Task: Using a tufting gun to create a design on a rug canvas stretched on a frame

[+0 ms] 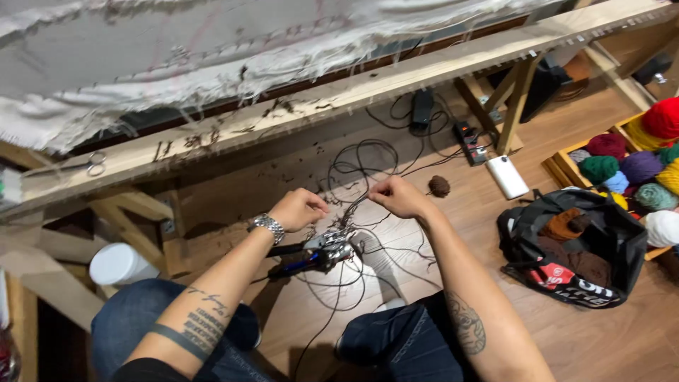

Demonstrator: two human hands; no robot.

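The person sits low on the wooden floor with a tufting gun (318,253), blue-handled with a shiny metal head, lying across the lap between the denim knees. Just above the gun, the left hand (298,209), a steel watch (267,226) at its wrist, is curled into a tight pinch on thin dark yarn (353,205), and the right hand (399,196) pinches the same strand narrowly from the other side. The yarn runs down from both hands to the gun's head and loops loosely around it on the floor. Right of the gun, a little beyond the right hand, lies a fuzzy brown yarn ball (439,186). Farther right of the gun slumps a black fabric bag (520,233), open, and past it a wooden crate (562,164) of round, coloured yarn balls. Above the gun stretches a pale frayed cloth (177,64) on a plank frame (396,78).
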